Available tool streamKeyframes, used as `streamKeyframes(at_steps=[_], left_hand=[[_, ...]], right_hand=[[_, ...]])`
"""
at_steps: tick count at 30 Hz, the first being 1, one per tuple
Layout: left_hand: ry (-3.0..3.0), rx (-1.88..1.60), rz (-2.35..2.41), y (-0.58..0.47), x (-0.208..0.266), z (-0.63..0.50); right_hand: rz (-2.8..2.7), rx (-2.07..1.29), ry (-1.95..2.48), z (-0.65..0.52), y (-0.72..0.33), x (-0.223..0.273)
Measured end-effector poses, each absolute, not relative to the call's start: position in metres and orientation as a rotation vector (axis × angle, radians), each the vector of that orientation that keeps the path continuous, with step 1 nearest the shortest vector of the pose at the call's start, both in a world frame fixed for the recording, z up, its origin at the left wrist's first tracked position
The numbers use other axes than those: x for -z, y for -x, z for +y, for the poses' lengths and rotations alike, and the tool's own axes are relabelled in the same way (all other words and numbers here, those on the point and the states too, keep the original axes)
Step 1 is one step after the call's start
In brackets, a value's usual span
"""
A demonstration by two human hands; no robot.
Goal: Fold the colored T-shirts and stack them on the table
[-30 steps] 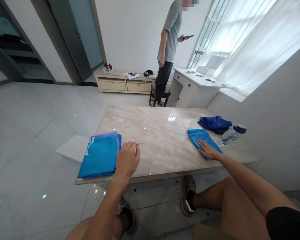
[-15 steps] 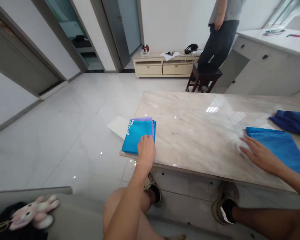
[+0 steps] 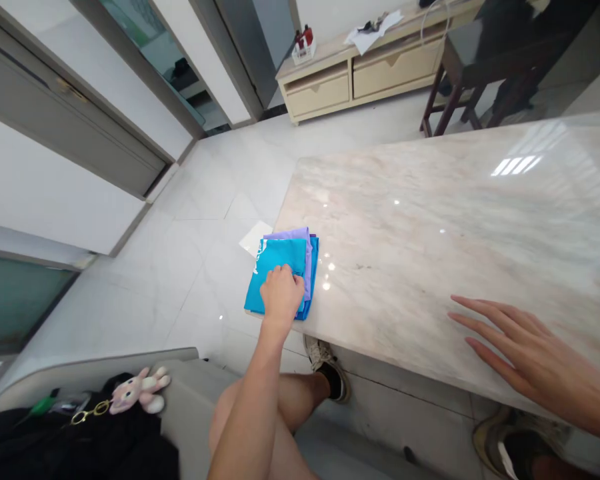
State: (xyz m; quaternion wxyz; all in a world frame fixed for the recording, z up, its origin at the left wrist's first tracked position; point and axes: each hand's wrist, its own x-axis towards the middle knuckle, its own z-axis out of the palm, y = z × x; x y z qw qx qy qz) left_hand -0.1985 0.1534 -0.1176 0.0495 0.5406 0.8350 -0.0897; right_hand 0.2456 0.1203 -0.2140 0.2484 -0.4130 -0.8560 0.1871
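Observation:
A small stack of folded cloths lies at the left end of the marble-topped table (image 3: pixel 380 227). On top is a bright blue folded cloth (image 3: pixel 283 252) with white lettering along its left side. Below it a lilac folded cloth (image 3: pixel 308 263) shows at the back and right, and a darker blue folded cloth (image 3: pixel 314 277) sticks out underneath. My left hand (image 3: pixel 282 293) rests on the top cloth with its fingers curled closed at the right edge, where the fabric looks slightly bunched. Over the table's front right, my right hand (image 3: pixel 525 353) holds nothing, its fingers spread.
Behind the table stand a low cream cabinet (image 3: pixel 320 93) and a dark wooden stool (image 3: pixel 460 73), with a person's dark-clad legs near it. Front left, a grey sofa (image 3: pixel 190 400) carries a pink plush toy (image 3: pixel 137 392) and black fabric (image 3: pixel 80 447).
The view has swung left and closer, so the blue cloths at the table's right end have left it. My right hand has come away from them. My left hand stays on the stack.

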Motion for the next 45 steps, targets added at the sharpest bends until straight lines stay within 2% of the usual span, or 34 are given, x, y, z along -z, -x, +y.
streamKeyframes(at_steps=[4, 6, 10, 14, 18, 21, 23, 27, 31, 40, 45], left_hand=[[-1.527, 0.237, 2.564, 0.202, 0.11, 0.171], [-1.506, 0.112, 2.588, 0.203, 0.103, 0.177], [-1.507, -0.461, 2.552, 0.19, 0.094, 0.187], [-1.443, -0.996, 1.943, 0.143, 0.096, 0.189], [-1.306, -0.93, 1.22, 0.073, 0.099, 0.171], [-1.274, -0.755, 1.013, 0.037, 0.099, 0.153], [-1.265, -0.659, 0.969, 0.027, 0.099, 0.146], [-1.283, -0.613, 0.977, 0.03, 0.099, 0.146], [-1.269, -0.729, 1.075, 0.044, 0.102, 0.157], [-1.188, -1.129, 1.241, 0.066, 0.094, 0.179], [-1.045, -1.493, 1.263, 0.088, 0.083, 0.189]], right_hand=[[-2.334, -0.503, 1.152, 0.123, -0.265, 0.225], [-2.347, -0.463, 1.14, 0.121, -0.272, 0.229], [-2.32, -0.459, 1.19, 0.117, -0.271, 0.222], [-2.205, -0.462, 1.331, 0.111, -0.254, 0.191], [-1.96, -0.728, 1.427, 0.102, -0.236, 0.153], [-1.779, -0.977, 1.426, 0.098, -0.229, 0.14], [-1.735, -1.009, 1.437, 0.099, -0.228, 0.143], [-1.814, -0.847, 1.451, 0.105, -0.228, 0.16], [-1.892, -0.652, 1.533, 0.114, -0.238, 0.166], [-1.707, -0.179, 1.782, 0.135, -0.296, 0.135], [-1.454, -0.149, 1.793, 0.133, -0.307, 0.112]])
